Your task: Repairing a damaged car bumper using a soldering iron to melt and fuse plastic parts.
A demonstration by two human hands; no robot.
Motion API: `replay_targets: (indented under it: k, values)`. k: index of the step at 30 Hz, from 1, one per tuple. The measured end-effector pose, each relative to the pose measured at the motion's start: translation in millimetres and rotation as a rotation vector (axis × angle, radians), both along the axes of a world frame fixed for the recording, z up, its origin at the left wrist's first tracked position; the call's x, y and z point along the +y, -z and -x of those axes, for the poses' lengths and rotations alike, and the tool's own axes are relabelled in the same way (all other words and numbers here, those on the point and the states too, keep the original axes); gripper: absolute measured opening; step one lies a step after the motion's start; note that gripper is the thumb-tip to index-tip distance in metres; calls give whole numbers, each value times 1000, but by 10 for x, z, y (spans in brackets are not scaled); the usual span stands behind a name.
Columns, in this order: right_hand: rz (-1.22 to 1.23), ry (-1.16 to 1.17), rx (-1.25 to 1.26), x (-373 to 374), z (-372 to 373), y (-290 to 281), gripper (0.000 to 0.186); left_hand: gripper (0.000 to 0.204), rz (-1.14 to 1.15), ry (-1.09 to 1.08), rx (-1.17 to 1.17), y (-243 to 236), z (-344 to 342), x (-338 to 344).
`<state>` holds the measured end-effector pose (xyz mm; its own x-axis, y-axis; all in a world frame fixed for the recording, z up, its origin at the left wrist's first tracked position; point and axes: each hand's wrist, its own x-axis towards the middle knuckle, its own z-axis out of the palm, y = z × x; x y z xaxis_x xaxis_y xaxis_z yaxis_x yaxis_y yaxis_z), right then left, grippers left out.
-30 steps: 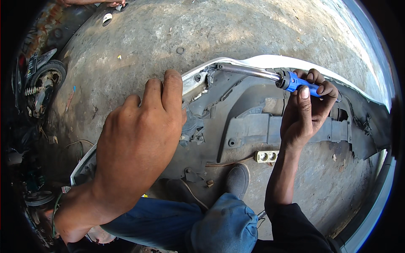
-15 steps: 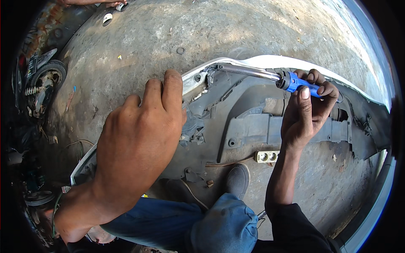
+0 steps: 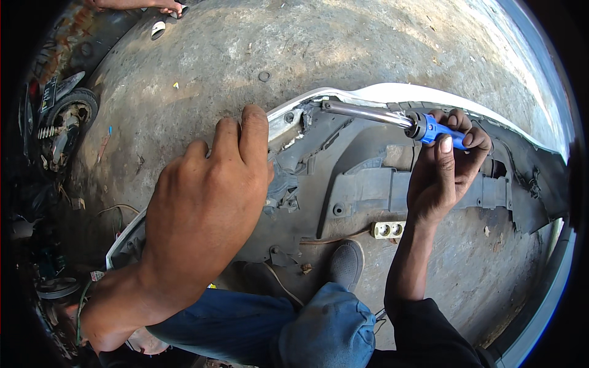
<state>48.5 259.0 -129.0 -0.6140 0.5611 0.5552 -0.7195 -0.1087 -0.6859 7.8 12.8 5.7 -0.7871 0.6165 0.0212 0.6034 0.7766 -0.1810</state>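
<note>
A car bumper (image 3: pixel 399 92), white outside with a dark grey inner side, lies across my lap area and the floor. My left hand (image 3: pixel 208 190) is closed over its upper edge, left of a torn, rough spot; the fingertips are partly hidden. In my right hand (image 3: pixel 451 153), fingers and thumb pinch the blue handle of a soldering iron (image 3: pixel 374 115). Its long metal barrel points left, with the tip close to the damaged plastic (image 3: pixel 307 116) near the bumper's rim. I cannot tell whether the tip touches.
A white socket strip (image 3: pixel 388 230) with a cable lies on the concrete floor below the bumper, near my shoe (image 3: pixel 346 264). At left stands a motorcycle wheel (image 3: pixel 70 122) amid dark clutter. Another person's hand (image 3: pixel 172 7) is at the top left, by a white cup-like piece (image 3: pixel 157 29).
The soldering iron's tip has shifted slightly right and down. My left hand keeps its place on the bumper. At the top left, the other person's hand has moved a little.
</note>
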Motion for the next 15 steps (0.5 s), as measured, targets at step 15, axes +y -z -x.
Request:
replay_targets:
  k: [15]
  values:
    - [270,56,-204,98,-784,186,31,48,-35,-13,-50,-89,18,-14]
